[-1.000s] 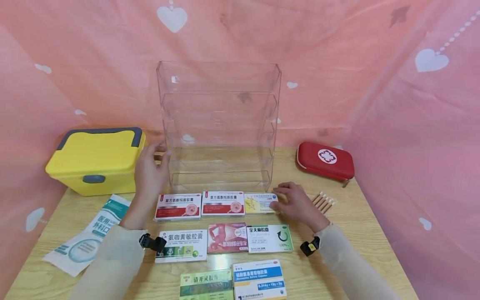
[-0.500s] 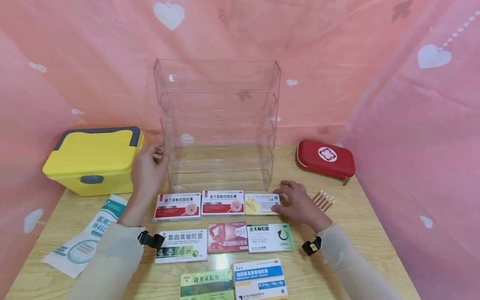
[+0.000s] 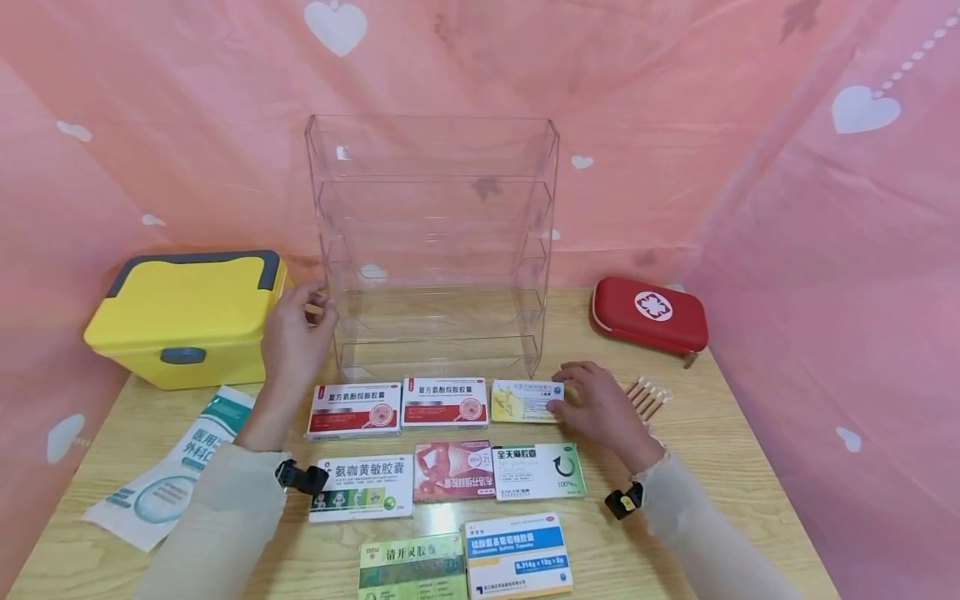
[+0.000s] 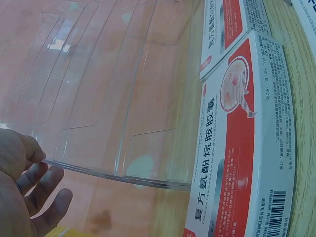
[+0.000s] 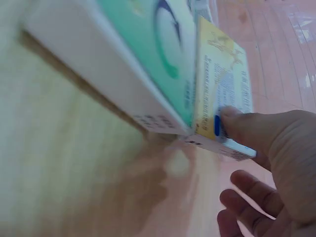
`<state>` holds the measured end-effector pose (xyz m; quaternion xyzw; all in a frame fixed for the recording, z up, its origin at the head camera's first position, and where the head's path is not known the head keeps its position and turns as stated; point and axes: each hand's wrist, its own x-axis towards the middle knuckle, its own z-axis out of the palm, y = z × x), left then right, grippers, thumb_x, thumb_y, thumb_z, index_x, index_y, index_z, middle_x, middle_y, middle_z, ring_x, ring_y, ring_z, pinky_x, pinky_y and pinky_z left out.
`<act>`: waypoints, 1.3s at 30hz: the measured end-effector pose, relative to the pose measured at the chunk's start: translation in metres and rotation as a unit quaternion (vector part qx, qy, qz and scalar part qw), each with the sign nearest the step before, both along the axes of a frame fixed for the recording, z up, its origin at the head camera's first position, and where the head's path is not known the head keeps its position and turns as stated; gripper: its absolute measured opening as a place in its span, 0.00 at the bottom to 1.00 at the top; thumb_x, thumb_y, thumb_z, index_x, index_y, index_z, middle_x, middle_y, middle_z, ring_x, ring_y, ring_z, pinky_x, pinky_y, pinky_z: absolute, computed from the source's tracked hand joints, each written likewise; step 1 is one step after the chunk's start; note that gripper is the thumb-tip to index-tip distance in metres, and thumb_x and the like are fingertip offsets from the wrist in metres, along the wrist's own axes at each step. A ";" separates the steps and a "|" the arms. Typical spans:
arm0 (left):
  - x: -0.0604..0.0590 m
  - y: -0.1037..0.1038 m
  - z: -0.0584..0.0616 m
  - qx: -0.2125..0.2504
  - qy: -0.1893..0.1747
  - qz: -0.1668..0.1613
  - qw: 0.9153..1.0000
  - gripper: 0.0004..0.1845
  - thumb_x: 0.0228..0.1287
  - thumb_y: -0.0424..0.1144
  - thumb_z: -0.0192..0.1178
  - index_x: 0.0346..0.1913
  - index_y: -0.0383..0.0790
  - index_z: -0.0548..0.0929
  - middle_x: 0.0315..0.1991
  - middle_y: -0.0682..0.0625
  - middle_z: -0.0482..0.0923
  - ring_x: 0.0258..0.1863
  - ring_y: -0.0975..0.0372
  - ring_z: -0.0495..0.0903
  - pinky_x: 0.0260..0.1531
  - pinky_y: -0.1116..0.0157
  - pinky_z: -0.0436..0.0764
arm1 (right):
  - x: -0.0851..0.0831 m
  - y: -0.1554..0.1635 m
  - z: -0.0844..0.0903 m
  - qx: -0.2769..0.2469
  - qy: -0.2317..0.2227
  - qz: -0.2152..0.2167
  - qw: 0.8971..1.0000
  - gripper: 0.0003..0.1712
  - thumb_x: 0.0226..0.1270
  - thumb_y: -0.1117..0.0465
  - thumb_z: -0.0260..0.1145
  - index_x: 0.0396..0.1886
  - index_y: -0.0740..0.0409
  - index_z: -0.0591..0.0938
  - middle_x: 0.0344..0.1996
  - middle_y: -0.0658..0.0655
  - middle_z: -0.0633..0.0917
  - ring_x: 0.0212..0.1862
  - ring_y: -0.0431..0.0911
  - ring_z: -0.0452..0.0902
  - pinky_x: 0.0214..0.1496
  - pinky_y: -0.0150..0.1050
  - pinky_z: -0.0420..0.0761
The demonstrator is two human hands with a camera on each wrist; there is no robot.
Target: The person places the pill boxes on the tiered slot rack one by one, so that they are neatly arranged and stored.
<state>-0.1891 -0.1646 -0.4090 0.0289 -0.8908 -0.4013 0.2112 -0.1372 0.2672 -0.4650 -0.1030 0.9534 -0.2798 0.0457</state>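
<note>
My right hand (image 3: 603, 410) pinches the right end of a yellow-and-white medicine box (image 3: 525, 402), thumb on its printed face in the right wrist view. To its left lie two red-and-white medicine boxes (image 3: 446, 402), in front of a clear acrylic tiered rack (image 3: 431, 358). At the rack's left side is my left hand (image 3: 298, 337); in the left wrist view its thumb and a fingertip pinch the rack's edge. A green-and-white medicine box (image 3: 537, 472) lies in the row nearer me, beside a pink medicine box (image 3: 452, 472) and a white one with green pictures (image 3: 361, 488).
A yellow case (image 3: 187, 308) stands left of the rack, with a mask packet (image 3: 178, 471) before it. At right are a red zip pouch (image 3: 649, 317) and several cotton swabs (image 3: 647, 398). A green box (image 3: 412, 568) and a blue-and-white box (image 3: 517, 556) lie nearest me.
The yellow-and-white box has shifted slightly right with my right hand, leaving a small gap beside the red-and-white box. My left hand has stayed at the rack's side.
</note>
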 end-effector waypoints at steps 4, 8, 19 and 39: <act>0.001 -0.001 -0.001 0.001 -0.001 -0.003 1.000 0.18 0.73 0.38 0.60 0.61 0.36 0.82 0.44 0.43 0.80 0.38 0.51 0.83 0.36 0.53 0.83 | 0.018 -0.003 -0.003 -0.048 -0.015 -0.038 0.998 0.24 0.65 0.53 0.76 0.59 0.45 0.80 0.57 0.49 0.80 0.57 0.50 0.77 0.59 0.54 0.78; 0.002 -0.005 -0.001 0.003 0.004 0.000 1.000 0.18 0.73 0.37 0.60 0.61 0.36 0.82 0.44 0.43 0.79 0.39 0.51 0.83 0.37 0.53 0.83 | 0.027 -0.007 -0.011 -0.098 -0.019 -0.056 0.993 0.23 0.67 0.55 0.74 0.60 0.40 0.79 0.55 0.45 0.81 0.53 0.47 0.80 0.54 0.49 0.82; 0.001 -0.002 -0.001 -0.003 -0.007 0.005 1.000 0.19 0.73 0.38 0.60 0.63 0.37 0.81 0.45 0.43 0.80 0.38 0.51 0.82 0.37 0.54 0.82 | 0.019 0.004 -0.001 -0.156 0.016 -0.017 0.987 0.21 0.67 0.57 0.73 0.59 0.40 0.80 0.55 0.44 0.81 0.52 0.45 0.81 0.50 0.41 0.83; 0.009 -0.001 0.003 -0.006 -0.002 -0.002 1.000 0.18 0.72 0.35 0.60 0.62 0.35 0.81 0.41 0.43 0.79 0.35 0.52 0.81 0.34 0.57 0.81 | -0.142 -0.122 0.195 -0.314 0.158 0.090 0.932 0.19 0.67 0.66 0.71 0.56 0.61 0.80 0.50 0.54 0.83 0.48 0.46 0.83 0.42 0.41 0.84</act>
